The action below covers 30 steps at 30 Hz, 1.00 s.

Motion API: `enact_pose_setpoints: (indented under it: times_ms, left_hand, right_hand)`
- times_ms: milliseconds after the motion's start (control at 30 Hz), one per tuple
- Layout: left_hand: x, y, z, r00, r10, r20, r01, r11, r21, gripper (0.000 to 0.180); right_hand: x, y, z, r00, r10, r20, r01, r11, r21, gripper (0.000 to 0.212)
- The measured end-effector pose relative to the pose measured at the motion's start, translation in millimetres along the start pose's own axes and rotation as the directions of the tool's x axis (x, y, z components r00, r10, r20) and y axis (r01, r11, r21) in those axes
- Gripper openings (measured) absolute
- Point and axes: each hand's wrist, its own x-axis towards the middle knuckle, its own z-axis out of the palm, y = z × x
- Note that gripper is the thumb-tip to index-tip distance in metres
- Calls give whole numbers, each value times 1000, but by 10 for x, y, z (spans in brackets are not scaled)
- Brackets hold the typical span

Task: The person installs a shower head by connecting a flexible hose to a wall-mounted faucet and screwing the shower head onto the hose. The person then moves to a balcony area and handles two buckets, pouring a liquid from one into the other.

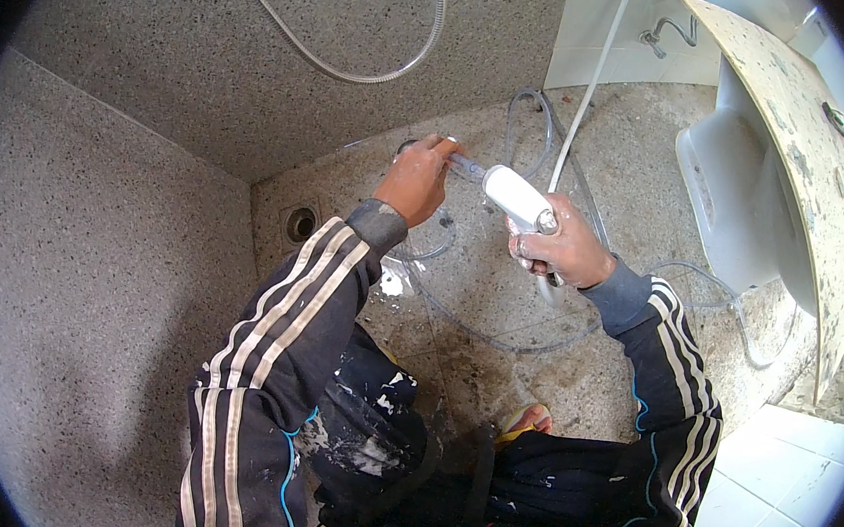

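Observation:
My right hand (569,246) is wrapped round the grip of a white handheld gun-shaped tool (516,196) with a shiny round knob at its rear. A narrow clear tube (465,166) sticks out of its front toward the left. My left hand (414,187) is closed round the far end of that tube, where a dark tip shows past the fingers. Pale smears mark the right-hand fingers. Under both hands lies the speckled, stained floor, with a wet white patch (392,279) below the left wrist.
A clear hose (510,348) loops across the floor. Left of my arms is an open drain (300,224) by the wall corner. A white pole (594,83) leans behind the tool. At right, a board (786,120) carrying small tools covers a white toilet-like fixture (723,205). A flexible shower hose (343,76) hangs ahead.

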Motion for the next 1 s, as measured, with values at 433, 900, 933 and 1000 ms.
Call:
enact_pose_setpoints:
  times_ms: [433, 900, 933, 1000]
  left_hand:
    - [-14, 60, -38, 1000, -2, 13, 2, 1000, 2, 21]
    - [0, 76, -60, 1000, 14, 7, -13, 1000, -21, 21]
    - [-1, 82, -60, 1000, 9, 8, -9, 1000, -20, 21]
    - [1, 83, -51, 1000, -12, 9, 12, 1000, -18, 21]
  right_hand:
    - [0, -31, -33, 999, 38, 29, -36, 998, -58, 17]
    - [2, -31, -13, 999, 33, 3, -33, 999, -11, 12]
    - [-1, -36, -11, 1000, 29, -3, -29, 999, -17, 12]
    - [1, -39, -12, 1000, 27, -2, -28, 999, -35, 12]
